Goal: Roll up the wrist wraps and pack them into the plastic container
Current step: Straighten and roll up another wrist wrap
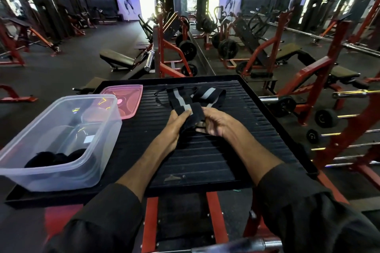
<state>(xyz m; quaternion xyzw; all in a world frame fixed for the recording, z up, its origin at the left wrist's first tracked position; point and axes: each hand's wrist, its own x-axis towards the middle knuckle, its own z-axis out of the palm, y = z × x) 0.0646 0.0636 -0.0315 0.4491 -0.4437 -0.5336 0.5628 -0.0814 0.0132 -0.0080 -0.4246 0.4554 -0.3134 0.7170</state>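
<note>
Both hands meet over the ribbed black platform (216, 150): the left hand (174, 123) and the right hand (216, 122) each pinch the near end of a black wrist wrap (185, 107) with a grey stripe, which trails away beyond the fingers. Left of the left hand sits the clear plastic container (41, 170), dark rolls (55, 158) inside; a pink lid (131, 94) lies beyond it.

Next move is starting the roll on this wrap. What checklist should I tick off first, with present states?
1. Grip: left hand and right hand both hold the wrist wrap by its near end: ok.
2. Wrap rolled: not ok, it trails flat across the platform.
3. Access: pink lid lies behind the open plastic container: ok.
4. Room beside the rolled wraps inside: ok.
5. Far strip free of the held one: cannot tell.
</note>
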